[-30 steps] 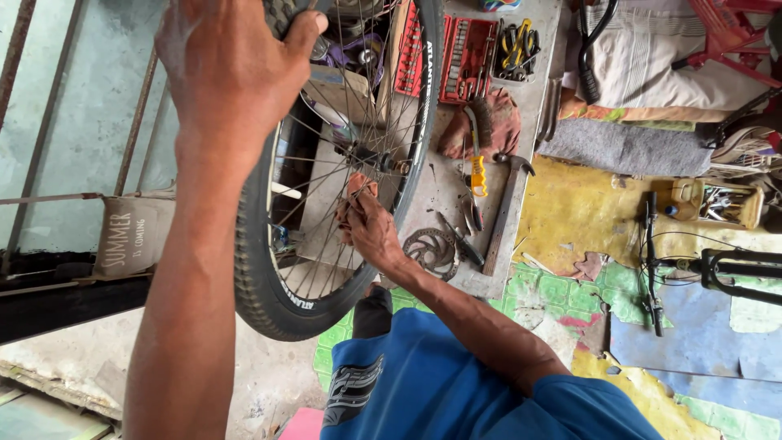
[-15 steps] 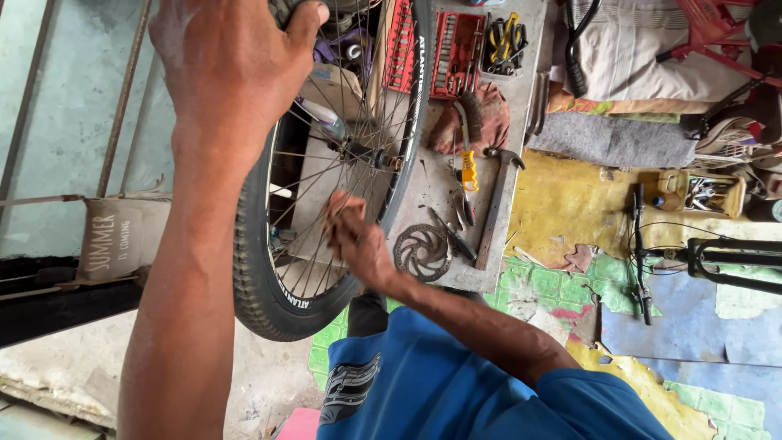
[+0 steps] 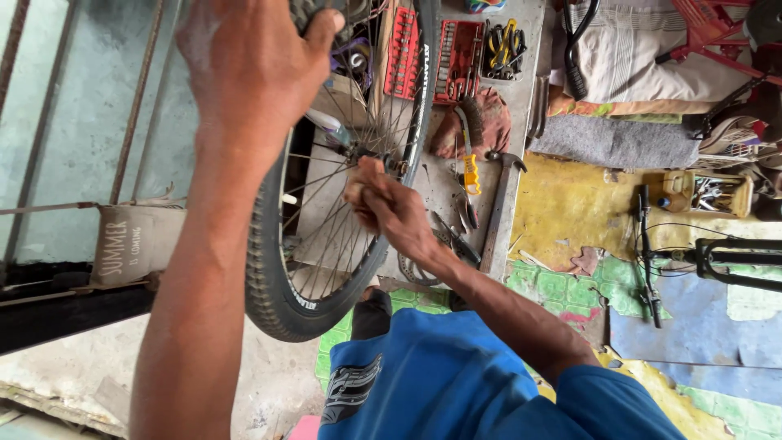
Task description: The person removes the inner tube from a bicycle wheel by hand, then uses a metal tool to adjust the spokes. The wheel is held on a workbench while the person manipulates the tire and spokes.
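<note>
Wheel: bicycle wheel (image 3: 281, 277) held upright over the floor (image 3: 570, 212), in front of the knees; knobby black rubber tyre, thin steel spokes fanning from the hub (image 3: 383, 159).
Floor: patchwork of worn yellow, green and blue mats, edges torn and curling.
Board: grey flat board (image 3: 521, 49) on the floor serving as tabletop; red socket trays (image 3: 456, 61), a hammer (image 3: 501, 208) with long handle, a yellow-handled tool (image 3: 471, 171), a toothed disc rotor (image 3: 419, 265) partly hidden behind the wrist.
Left hand: left hand (image 3: 252, 73), grip closed over the top of the tyre, thumb hooked round the tread, steadying the wheel.
Right hand: right hand (image 3: 383, 204) just below the hub, fingers curled tight against the spokes; whether a small tool or rag sits inside the grip, cannot tell.
Step in hand: judged as work at the hub or axle end, wheel braced with the other hand.
Next move: likely calls for a firm hold on the tyre and a short, controlled turn or wipe at the hub, clear of the spokes.
Clothing: blue shorts (image 3: 440, 375), smooth fabric with a dark print.
</note>
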### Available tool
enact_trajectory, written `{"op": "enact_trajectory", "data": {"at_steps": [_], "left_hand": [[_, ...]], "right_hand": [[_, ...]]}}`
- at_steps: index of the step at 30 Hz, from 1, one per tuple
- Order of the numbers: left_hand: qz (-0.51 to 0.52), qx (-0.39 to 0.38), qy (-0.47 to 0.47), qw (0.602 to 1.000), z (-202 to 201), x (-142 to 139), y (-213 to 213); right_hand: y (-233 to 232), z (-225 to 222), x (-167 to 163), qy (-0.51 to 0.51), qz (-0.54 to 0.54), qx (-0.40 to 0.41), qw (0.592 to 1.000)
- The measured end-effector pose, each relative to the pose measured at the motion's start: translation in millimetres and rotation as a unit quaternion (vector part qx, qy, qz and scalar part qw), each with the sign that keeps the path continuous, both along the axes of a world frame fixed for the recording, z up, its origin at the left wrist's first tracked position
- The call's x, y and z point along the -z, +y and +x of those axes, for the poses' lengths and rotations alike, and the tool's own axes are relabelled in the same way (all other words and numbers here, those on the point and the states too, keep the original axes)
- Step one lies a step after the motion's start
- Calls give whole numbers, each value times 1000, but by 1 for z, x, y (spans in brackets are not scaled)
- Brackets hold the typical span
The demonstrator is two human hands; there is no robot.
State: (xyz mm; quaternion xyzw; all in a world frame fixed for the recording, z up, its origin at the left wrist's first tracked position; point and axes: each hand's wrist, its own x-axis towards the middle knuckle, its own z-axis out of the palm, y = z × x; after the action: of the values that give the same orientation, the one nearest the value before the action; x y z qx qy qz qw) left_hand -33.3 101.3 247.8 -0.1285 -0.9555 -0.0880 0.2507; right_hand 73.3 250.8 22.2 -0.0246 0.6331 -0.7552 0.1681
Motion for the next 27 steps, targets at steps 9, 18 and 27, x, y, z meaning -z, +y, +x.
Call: {"op": "enact_trajectory", "data": {"at_steps": [9,18,27], "left_hand": [[28,-10,12,999,2,0,15],[28,5,7,1000,-5,0,23],[-6,-15,-23,1000,-16,1,35]], "right_hand": [[-38,-18,-23,353,168,62,918],[-30,35,-86,337,-28,-68,939],[9,2,-54,112,-217,86,966]]}}
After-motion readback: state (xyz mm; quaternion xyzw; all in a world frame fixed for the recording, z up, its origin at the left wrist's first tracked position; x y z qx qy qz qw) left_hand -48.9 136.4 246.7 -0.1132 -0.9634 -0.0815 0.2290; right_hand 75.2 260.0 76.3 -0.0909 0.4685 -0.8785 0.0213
